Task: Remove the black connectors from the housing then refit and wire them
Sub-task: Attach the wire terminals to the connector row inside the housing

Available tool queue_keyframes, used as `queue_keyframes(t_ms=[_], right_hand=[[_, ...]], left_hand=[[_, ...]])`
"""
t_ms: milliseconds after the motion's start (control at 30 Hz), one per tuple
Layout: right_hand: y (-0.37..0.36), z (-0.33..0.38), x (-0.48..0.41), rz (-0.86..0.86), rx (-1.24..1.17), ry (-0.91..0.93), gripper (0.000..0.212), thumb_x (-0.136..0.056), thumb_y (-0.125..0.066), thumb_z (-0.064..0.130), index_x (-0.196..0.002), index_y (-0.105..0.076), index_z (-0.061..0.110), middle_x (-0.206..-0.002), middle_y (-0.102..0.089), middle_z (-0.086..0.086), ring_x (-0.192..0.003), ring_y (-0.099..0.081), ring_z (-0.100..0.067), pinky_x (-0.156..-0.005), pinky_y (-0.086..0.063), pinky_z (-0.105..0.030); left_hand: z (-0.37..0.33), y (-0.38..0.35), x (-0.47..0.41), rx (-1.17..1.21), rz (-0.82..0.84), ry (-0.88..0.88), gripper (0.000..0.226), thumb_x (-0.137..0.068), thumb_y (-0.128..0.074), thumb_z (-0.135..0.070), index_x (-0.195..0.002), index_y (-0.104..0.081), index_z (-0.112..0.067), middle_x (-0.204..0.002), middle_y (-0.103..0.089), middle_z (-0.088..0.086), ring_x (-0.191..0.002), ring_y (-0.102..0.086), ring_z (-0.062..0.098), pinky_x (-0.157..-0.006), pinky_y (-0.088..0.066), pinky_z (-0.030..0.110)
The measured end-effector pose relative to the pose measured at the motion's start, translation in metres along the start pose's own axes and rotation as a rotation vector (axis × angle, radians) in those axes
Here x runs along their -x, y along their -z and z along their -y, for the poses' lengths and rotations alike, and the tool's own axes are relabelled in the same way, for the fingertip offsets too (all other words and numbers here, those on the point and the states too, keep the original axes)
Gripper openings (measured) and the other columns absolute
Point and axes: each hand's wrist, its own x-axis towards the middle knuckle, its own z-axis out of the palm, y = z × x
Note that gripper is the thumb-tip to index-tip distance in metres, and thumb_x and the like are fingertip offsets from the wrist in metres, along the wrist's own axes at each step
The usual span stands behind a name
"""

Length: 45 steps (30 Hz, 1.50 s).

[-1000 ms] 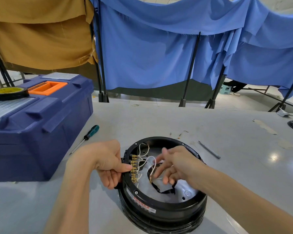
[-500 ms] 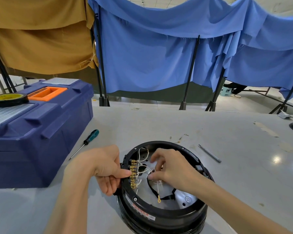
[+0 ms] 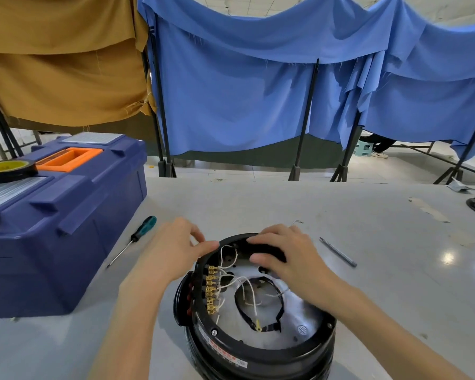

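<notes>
My right hand (image 3: 291,259) grips the far rim of the black housing (image 3: 258,349). My left hand (image 3: 173,250) touches that rim with the thumb; whether it grips, I cannot tell.

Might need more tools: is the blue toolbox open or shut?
Shut. The blue toolbox lid lies flat on the body, its orange handle sits down in its recess, and a tape roll rests on top.
</notes>
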Motion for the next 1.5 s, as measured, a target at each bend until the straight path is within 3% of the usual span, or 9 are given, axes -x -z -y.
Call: queue_keyframes(t_ms=[200, 500, 700, 800, 933, 1100, 1200, 1367, 1500], right_hand=[[0.010, -0.041, 0.002, 0.022, -0.035, -0.167, 0.035, -0.098, -0.054, 0.023, -0.133, -0.057, 0.024, -0.137, -0.054, 0.008, -0.129, -0.046, -0.013, -0.106, -0.031, -0.023], [-0.006, -0.046, -0.007, -0.039, -0.299, -0.240, 0.034, -0.101, -0.044, 0.013, -0.128, -0.063, 0.025, -0.118, -0.064, 0.004, -0.092, -0.053, 0.000, -0.071, -0.037, -0.001], [-0.001, -0.052, -0.012, -0.004, -0.765, -0.403, 0.025, -0.098, -0.054, 0.013, -0.108, -0.073, 0.026, -0.102, -0.074, -0.002, -0.092, -0.070, -0.014, -0.082, -0.055, -0.024], [0.007, -0.071, -0.024, -0.064, -0.884, -0.470, 0.020, -0.098, -0.053, 0.011, -0.104, -0.071, 0.015, -0.091, -0.075, -0.007, -0.079, -0.068, -0.018, -0.072, -0.053, -0.028], [-0.006, -0.101, -0.042, -0.227, -0.545, -0.518, 0.020, -0.094, -0.055, 0.005, -0.104, -0.071, 0.011, -0.097, -0.070, -0.009, -0.084, -0.060, -0.019, -0.068, -0.043, -0.023], [-0.034, -0.115, -0.066, -0.057, -0.094, -0.441, 0.035, -0.088, -0.057, 0.006, -0.121, -0.067, 0.016, -0.112, -0.060, -0.012, -0.100, -0.056, -0.020, -0.081, -0.034, -0.021], [-0.038, -0.121, -0.076, -0.038, -0.059, -0.452, 0.035, -0.088, -0.058, 0.010, -0.121, -0.067, 0.016, -0.116, -0.057, -0.014, -0.104, -0.057, -0.024, -0.080, -0.035, -0.019], [-0.040, -0.126, -0.079, -0.079, -0.042, -0.462, 0.007, -0.080, -0.071, 0.014, -0.076, -0.069, 0.020, -0.101, -0.055, -0.007, -0.100, -0.055, -0.022, -0.072, -0.034, -0.022], [-0.040, -0.128, -0.076, -0.052, -0.019, -0.457, 0.007, -0.083, -0.069, 0.013, -0.077, -0.066, 0.016, -0.106, -0.057, -0.010, -0.108, -0.048, -0.026, -0.084, -0.035, -0.026]], left_hand=[[-0.004, -0.045, -0.013, 0.206, 0.048, -0.053, 0.047, -0.089, -0.061, -0.047, -0.131, -0.057, -0.027, -0.120, -0.065, 0.001, -0.111, -0.060, 0.020, -0.101, -0.046, 0.040], [0.008, -0.059, -0.022, 0.148, -0.070, -0.096, 0.032, -0.098, -0.051, -0.033, -0.128, -0.060, -0.031, -0.125, -0.064, -0.003, -0.118, -0.056, 0.018, -0.097, -0.042, 0.030], [0.013, -0.058, -0.026, 0.152, -0.078, -0.119, 0.031, -0.097, -0.052, -0.032, -0.127, -0.061, -0.031, -0.123, -0.065, -0.007, -0.115, -0.057, 0.014, -0.097, -0.041, 0.028], [0.013, -0.059, -0.026, 0.153, -0.087, -0.127, 0.030, -0.097, -0.053, -0.031, -0.125, -0.063, -0.029, -0.121, -0.066, -0.008, -0.113, -0.058, 0.012, -0.099, -0.044, 0.028], [0.013, -0.059, -0.027, 0.141, -0.086, -0.114, 0.029, -0.098, -0.051, -0.031, -0.124, -0.064, -0.029, -0.118, -0.067, -0.008, -0.111, -0.059, 0.014, -0.099, -0.046, 0.035], [0.014, -0.059, -0.027, 0.123, -0.090, -0.115, 0.028, -0.098, -0.050, -0.034, -0.122, -0.064, -0.032, -0.113, -0.069, -0.010, -0.106, -0.060, 0.012, -0.094, -0.048, 0.033], [0.014, -0.060, -0.027, 0.124, -0.098, -0.112, 0.028, -0.098, -0.049, -0.035, -0.122, -0.064, -0.033, -0.112, -0.069, -0.010, -0.106, -0.060, 0.011, -0.093, -0.047, 0.030], [0.014, -0.060, -0.027, 0.111, -0.091, -0.102, 0.030, -0.098, -0.048, -0.037, -0.125, -0.062, -0.033, -0.116, -0.067, -0.008, -0.110, -0.058, 0.013, -0.097, -0.046, 0.032], [0.014, -0.060, -0.027, 0.106, -0.089, -0.105, 0.031, -0.098, -0.048, -0.037, -0.125, -0.062, -0.032, -0.117, -0.067, -0.008, -0.110, -0.058, 0.013, -0.096, -0.046, 0.029]])
